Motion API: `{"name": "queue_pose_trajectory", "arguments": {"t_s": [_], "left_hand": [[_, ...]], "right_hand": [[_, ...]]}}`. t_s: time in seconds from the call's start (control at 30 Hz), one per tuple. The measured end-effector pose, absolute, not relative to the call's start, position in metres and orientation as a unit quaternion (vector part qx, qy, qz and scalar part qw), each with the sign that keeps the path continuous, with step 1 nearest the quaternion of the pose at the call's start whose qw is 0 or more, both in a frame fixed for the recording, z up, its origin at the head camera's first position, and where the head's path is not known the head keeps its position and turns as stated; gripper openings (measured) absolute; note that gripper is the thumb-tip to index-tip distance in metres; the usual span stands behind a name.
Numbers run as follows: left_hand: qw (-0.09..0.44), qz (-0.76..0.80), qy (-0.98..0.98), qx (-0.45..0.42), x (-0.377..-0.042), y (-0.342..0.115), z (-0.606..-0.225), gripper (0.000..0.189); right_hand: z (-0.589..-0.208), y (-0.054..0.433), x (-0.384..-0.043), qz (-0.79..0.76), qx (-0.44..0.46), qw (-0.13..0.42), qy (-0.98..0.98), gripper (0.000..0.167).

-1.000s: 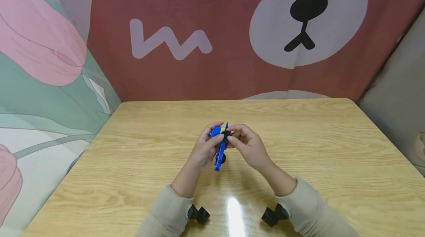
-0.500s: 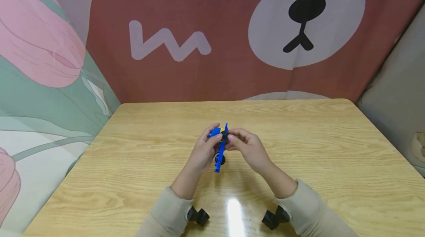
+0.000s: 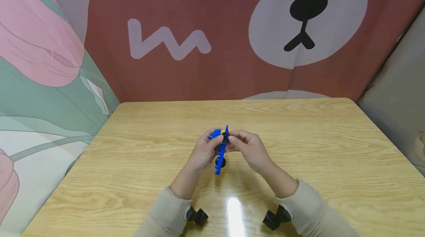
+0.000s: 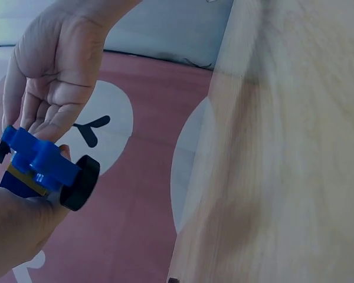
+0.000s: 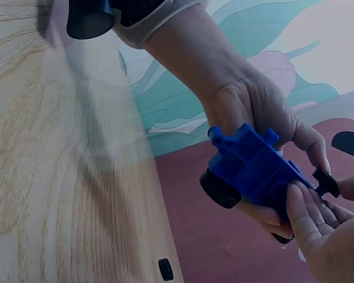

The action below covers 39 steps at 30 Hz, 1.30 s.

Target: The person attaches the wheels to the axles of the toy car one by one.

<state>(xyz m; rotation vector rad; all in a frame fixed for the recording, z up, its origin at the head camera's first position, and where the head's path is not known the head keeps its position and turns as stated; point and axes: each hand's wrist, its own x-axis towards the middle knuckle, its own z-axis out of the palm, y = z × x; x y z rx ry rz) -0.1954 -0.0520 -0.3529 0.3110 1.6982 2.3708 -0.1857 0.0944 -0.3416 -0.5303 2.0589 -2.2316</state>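
The left hand (image 3: 201, 153) grips one blue toy (image 5: 253, 168), fingers curled; the right hand (image 3: 252, 151) pinches one of three visible black wheels (image 3: 225, 137).

Head view: from my head, forward and down over the tabletop (image 3: 132, 148), farthest.
Left wrist: near, turned sideways, facing the blue toy (image 4: 38, 156), my right fingers (image 4: 15, 97).
Right wrist: also near, facing my left fingers (image 5: 310, 141).
Both wrists share: blue toy, tabletop, reddish backdrop (image 4: 127, 221).
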Motion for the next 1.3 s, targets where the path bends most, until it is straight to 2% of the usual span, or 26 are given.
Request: {"name": "queue_pose_trajectory", "arguments": {"t_s": [0.17, 0.33, 0.57, 0.93, 1.3], "left_hand": [[0.098, 0.819, 0.556, 0.098, -0.194, -0.047, -0.354, 0.020], [0.090, 0.823, 0.554, 0.089, -0.193, -0.044, -0.353, 0.023], [0.123, 0.791, 0.591, 0.103, -0.195, -0.048, -0.353, 0.025], [0.191, 0.700, 0.677, 0.120, -0.198, -0.067, -0.359, 0.038], [0.188, 0.702, 0.678, 0.108, -0.196, -0.072, -0.360, 0.037]], "right_hand": [[-0.342, 0.094, -0.187, -0.735, -0.182, 0.017, 0.653, 0.023], [-0.342, 0.096, -0.187, -0.738, -0.186, 0.011, 0.648, 0.021], [-0.341, 0.101, -0.188, -0.722, -0.181, 0.030, 0.668, 0.021], [-0.350, 0.110, -0.187, -0.683, -0.185, 0.089, 0.701, 0.024], [-0.353, 0.111, -0.189, -0.681, -0.186, 0.093, 0.703, 0.026]]}}
